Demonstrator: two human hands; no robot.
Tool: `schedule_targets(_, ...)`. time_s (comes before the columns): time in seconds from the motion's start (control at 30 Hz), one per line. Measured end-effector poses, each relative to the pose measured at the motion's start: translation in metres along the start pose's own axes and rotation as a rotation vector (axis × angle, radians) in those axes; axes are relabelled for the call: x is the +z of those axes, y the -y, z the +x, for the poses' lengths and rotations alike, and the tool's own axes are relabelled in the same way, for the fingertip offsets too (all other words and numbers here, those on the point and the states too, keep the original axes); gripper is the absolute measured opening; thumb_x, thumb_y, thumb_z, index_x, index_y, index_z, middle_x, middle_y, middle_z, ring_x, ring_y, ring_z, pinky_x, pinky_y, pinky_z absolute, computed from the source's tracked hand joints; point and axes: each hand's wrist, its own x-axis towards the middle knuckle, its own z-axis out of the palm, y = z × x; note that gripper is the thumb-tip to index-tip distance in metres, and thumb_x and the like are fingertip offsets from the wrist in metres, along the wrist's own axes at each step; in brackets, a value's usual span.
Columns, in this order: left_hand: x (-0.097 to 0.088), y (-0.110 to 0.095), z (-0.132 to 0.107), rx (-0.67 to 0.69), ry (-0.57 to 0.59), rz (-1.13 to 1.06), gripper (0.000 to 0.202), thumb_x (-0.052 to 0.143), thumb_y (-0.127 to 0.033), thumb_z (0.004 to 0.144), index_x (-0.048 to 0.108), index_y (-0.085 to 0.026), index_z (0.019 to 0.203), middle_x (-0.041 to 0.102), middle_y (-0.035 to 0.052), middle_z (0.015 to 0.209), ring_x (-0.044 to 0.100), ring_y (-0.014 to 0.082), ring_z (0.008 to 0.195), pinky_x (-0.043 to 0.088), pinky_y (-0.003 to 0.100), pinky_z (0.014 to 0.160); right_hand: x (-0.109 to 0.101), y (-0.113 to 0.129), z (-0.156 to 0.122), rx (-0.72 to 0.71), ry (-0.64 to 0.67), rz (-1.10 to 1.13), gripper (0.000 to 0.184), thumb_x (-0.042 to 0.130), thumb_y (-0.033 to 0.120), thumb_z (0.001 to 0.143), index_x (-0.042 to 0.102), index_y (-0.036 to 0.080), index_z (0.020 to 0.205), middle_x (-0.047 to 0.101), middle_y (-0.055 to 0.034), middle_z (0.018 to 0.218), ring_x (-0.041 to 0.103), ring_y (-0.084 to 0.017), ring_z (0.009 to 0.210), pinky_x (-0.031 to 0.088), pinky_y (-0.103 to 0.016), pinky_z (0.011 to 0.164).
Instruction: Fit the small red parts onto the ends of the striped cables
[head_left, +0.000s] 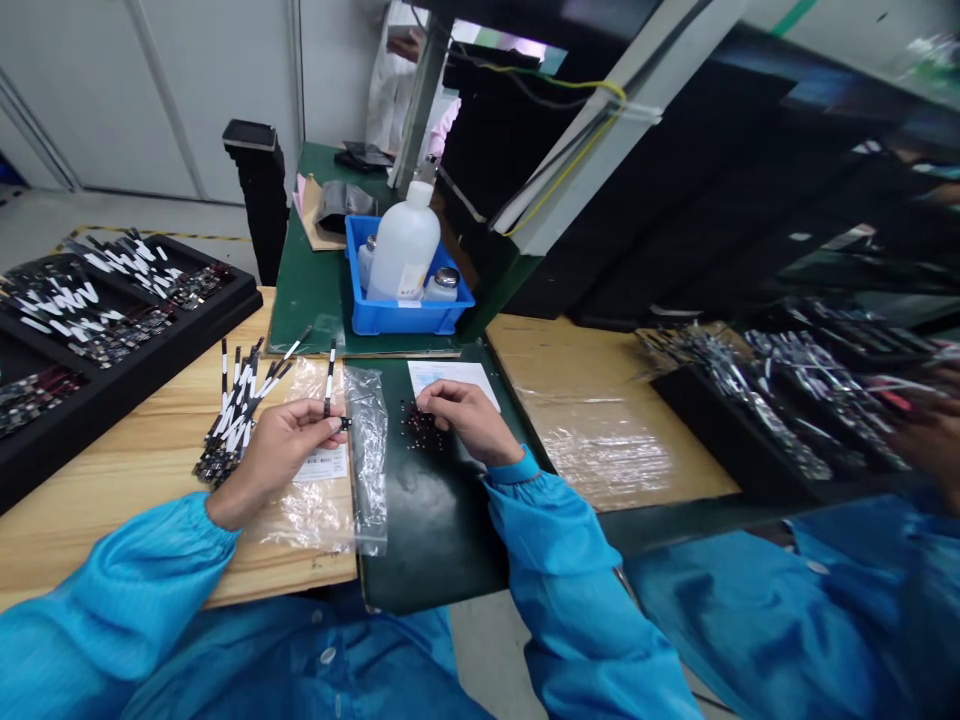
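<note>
Between thumb and fingers, my left hand (pixel 289 440) pinches a small circuit board with a flat black-and-white cable (pixel 329 375) standing up from it. Beside that hand, on the wooden board, lies a heap of similar cabled boards (pixel 236 415). My right hand (pixel 465 410) is over the green mat, thumb and fingertips pressed together; whatever they pinch is too small to see. Just below those fingertips is a scatter of tiny dark parts (pixel 421 428). A clear plastic bag (pixel 371 500) lies flat between my hands, with a printed label (pixel 324 464) partly behind my left hand.
A blue bin (pixel 409 318) holds a large white bottle (pixel 405 240) and smaller bottles. White paper (pixel 480 376) lies behind my right hand. Black foam trays (pixel 142 370) of cabled boards stand left; another tray (pixel 750 450) is right, near a co-worker's blurred hand (pixel 930 440). A slanted post (pixel 570 190) rises behind.
</note>
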Motion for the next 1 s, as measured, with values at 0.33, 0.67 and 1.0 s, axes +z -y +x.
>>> schedule_targets(0.33,0.005,-0.011,-0.003,-0.056,0.021,0.001,0.039,0.083,-0.040,0.072,0.071,-0.011,0.096,0.077,0.0074,0.079,0.074,0.0185,0.070,0.060,0.026,0.068,0.045,-0.001,-0.019,-0.386,-0.028,-0.235,0.016,0.068,0.033,0.086,0.070,0.018,0.082,0.072,-0.0031,0.075,0.061,-0.014,0.065,0.047,-0.026,0.062)
schedule_targets(0.67,0.009,-0.004,-0.010,0.047,0.080,0.126,0.043,0.074,-0.036,0.082,0.059,-0.021,0.119,0.071,0.0002,0.073,0.074,0.0195,0.067,0.059,0.028,0.064,0.060,-0.007,-0.023,-0.775,0.085,-0.540,0.010,0.060,0.019,0.092,0.067,0.020,0.085,0.069,-0.0034,0.074,0.059,-0.016,0.070,0.048,-0.029,0.068)
schedule_targets(1.0,0.011,0.001,-0.012,0.114,0.184,0.362,0.017,0.068,-0.032,0.084,0.076,-0.018,0.091,0.076,0.0061,0.088,0.072,0.0201,0.079,0.056,0.028,0.073,0.063,-0.008,-0.024,-0.784,0.105,-0.565,0.011,0.061,0.019,0.091,0.066,0.019,0.081,0.065,-0.0024,0.069,0.057,-0.014,0.065,0.045,-0.026,0.064)
